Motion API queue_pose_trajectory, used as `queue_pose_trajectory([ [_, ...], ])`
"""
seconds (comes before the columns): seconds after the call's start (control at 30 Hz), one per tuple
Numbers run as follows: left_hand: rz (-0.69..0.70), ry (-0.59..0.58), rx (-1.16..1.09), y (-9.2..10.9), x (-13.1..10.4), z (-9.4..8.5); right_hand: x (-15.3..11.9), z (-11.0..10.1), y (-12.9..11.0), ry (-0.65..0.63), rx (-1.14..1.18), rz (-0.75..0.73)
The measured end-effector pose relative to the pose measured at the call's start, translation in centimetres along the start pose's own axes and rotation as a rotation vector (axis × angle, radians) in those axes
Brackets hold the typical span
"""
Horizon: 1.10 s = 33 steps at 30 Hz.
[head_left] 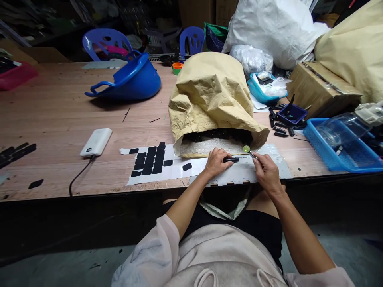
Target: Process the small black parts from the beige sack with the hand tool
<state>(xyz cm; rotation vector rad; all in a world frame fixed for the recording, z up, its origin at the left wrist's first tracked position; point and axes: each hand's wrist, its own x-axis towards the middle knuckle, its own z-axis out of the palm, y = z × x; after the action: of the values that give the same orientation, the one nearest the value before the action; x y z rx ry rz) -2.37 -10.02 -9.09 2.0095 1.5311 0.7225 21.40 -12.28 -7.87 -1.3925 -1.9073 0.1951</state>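
Observation:
My left hand (216, 163) rests at the table's front edge, its fingers closed on a slim black piece (232, 159) over the pale board (239, 171). My right hand (267, 172) grips a small tool (246, 149) with a short metal shaft and a round yellow-green end. That end is up near the mouth of a large tan sack (212, 87), just above the black piece. The sack lies on its side with its opening toward me, and dark items show inside. Left of my left hand, black rounded stickers (149, 159) lie in rows on white backing sheets.
A white power bank (96, 142) with a cable lies left. Behind it, a blue basin (131, 79) sits tilted. At right are a blue basket (332, 151), a small purple tray (291, 114) among black pieces, and a cardboard box (323, 85). A white sack (275, 32) stands behind.

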Motion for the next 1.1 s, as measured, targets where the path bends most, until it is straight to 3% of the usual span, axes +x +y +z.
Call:
queue_pose_trajectory([
  [0.17,-0.019,-0.001,0.004,0.2,0.0,0.1,-1.7,-0.2,-2.3,-0.012,0.122,0.001],
  [0.3,-0.022,-0.004,-0.002,0.3,0.0,0.1,-2.3,0.3,-2.5,-0.091,0.120,0.025],
  [0.6,-0.032,-0.022,0.002,0.4,0.0,0.0,-2.0,1.1,-3.7,-0.133,0.165,0.006],
  [0.77,-0.013,-0.019,-0.003,0.4,0.0,0.1,0.3,0.9,-1.5,-0.082,0.105,-0.044],
  [0.9,-0.010,-0.004,0.034,0.4,0.0,0.3,3.0,0.9,2.0,-0.047,-0.158,-0.109],
  [1.1,0.021,-0.004,0.083,0.3,0.4,0.1,4.2,1.5,5.4,-0.110,-0.352,-0.278],
])
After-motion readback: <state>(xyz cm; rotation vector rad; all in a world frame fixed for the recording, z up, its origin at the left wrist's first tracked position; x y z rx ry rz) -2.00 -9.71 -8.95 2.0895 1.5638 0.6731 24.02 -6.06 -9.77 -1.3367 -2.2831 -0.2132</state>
